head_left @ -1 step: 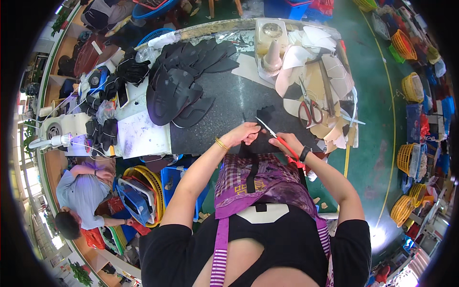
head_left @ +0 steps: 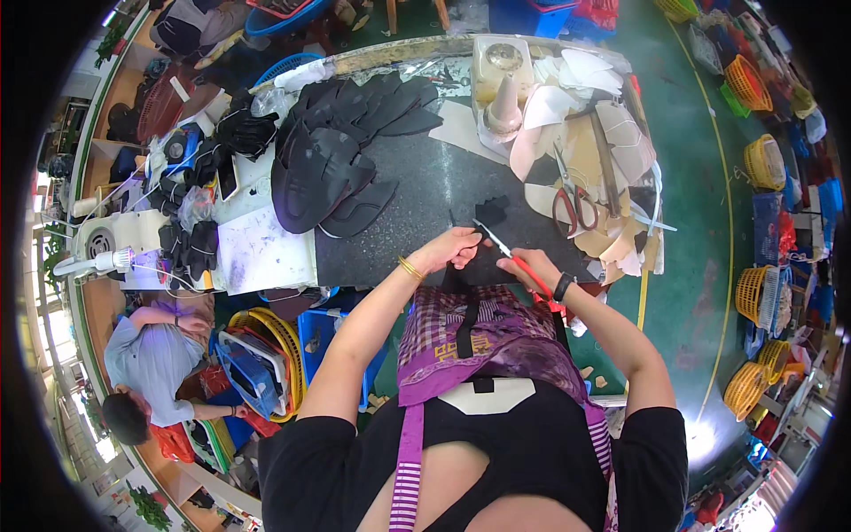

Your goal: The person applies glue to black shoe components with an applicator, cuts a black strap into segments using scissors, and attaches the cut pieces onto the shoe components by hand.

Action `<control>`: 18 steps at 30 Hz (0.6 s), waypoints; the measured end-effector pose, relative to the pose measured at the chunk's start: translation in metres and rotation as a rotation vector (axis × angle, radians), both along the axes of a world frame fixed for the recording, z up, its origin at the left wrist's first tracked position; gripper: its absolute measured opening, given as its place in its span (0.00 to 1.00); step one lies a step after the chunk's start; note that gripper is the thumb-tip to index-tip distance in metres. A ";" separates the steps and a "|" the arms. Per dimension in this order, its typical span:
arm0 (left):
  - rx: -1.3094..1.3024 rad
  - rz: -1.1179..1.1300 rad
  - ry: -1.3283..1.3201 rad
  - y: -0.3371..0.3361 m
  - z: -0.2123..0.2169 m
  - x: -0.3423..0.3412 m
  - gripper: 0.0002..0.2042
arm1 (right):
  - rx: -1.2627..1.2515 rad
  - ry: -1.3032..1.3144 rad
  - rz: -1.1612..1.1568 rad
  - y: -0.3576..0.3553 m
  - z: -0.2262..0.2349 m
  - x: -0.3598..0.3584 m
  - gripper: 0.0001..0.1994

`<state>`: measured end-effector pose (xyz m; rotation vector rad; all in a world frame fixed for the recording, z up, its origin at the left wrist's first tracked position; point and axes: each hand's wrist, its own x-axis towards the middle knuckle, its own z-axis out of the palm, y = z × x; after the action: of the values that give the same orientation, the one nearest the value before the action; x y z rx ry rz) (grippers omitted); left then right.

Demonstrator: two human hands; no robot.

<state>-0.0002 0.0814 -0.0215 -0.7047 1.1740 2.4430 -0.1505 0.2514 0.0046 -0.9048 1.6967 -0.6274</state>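
Observation:
My left hand (head_left: 454,249) is closed in a pinch at the near edge of the black work mat, on a thin black strip (head_left: 456,280) that hangs toward my apron. Red-handled scissors (head_left: 530,274) are gripped in my right hand (head_left: 543,263). Their blades point up and left, with the tips close to my left fingertips. What lies between the blades is too small to make out. Just beyond the tips, a small heap of black pieces (head_left: 490,209) rests on the mat (head_left: 425,191).
Black sole-shaped pieces (head_left: 324,177) are piled at the far left. On the right, dark-handled scissors (head_left: 574,199) lie over pale cut sheets, near a cone-shaped spool (head_left: 505,111). A white lamp (head_left: 102,261) stands left. Another person (head_left: 160,355) sits at lower left by a yellow basket (head_left: 288,355).

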 end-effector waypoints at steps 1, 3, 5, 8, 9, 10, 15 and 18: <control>-0.013 0.020 -0.035 0.001 -0.002 0.001 0.12 | -0.001 0.001 0.000 0.000 0.000 0.001 0.21; -0.013 0.002 0.009 0.005 0.000 0.004 0.12 | 0.045 -0.104 -0.072 0.000 0.002 0.001 0.20; -0.012 -0.016 0.049 0.007 0.008 0.002 0.12 | 0.101 -0.165 -0.135 -0.006 0.006 -0.006 0.14; -0.067 -0.166 0.164 0.015 0.021 -0.005 0.12 | -0.232 -0.388 -0.277 -0.019 0.017 -0.009 0.15; -0.067 -0.166 0.163 0.016 0.024 -0.008 0.12 | -0.233 -0.390 -0.277 -0.021 0.015 -0.012 0.15; -0.108 -0.169 0.191 0.017 0.027 -0.010 0.12 | -0.264 -0.344 -0.221 -0.022 0.012 -0.016 0.15; -0.029 -0.179 0.168 0.012 0.048 -0.003 0.13 | -0.314 -0.357 -0.269 -0.027 0.023 -0.046 0.16; -0.032 -0.146 0.132 0.006 0.054 -0.004 0.15 | -0.343 -0.323 -0.313 -0.030 0.028 -0.052 0.15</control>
<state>-0.0041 0.0878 0.0320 -0.4546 1.2696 2.3833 -0.2028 0.2213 0.0322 -0.7251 1.4693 -1.2360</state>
